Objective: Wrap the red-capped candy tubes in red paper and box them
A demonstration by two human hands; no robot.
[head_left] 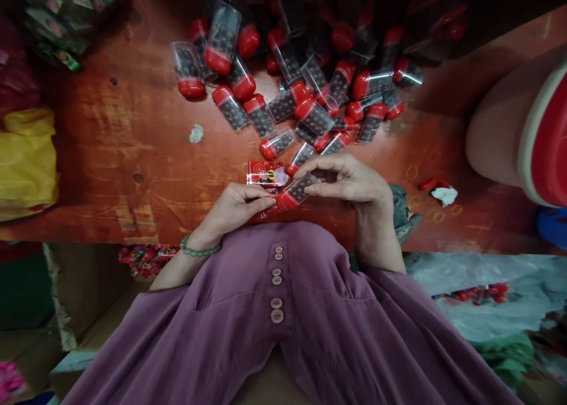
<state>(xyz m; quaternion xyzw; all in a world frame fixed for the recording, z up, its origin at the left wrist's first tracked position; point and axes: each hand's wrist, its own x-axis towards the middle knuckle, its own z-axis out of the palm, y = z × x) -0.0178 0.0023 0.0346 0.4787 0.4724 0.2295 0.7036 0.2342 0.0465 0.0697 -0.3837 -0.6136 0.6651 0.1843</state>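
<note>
"Where's a way through?"
"Over the reddish-brown wooden tabletop (97,151), between the shiny yellow plastic bag (29,163) and the small crumpled whitish scrap (196,133)."
"And straight ahead?"
"Blocked: clear cylindrical plastic tubes with red caps (315,117) lie heaped there. Right of them, a large round pale tub (498,124) obstructs."

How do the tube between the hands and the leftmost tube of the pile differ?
The held tube is gripped by the right hand; the leftmost tube lies untouched. The held tube slants, red end down to the left; the leftmost tube's red end points almost straight toward the person. Both are clear with dark balls inside.
</note>
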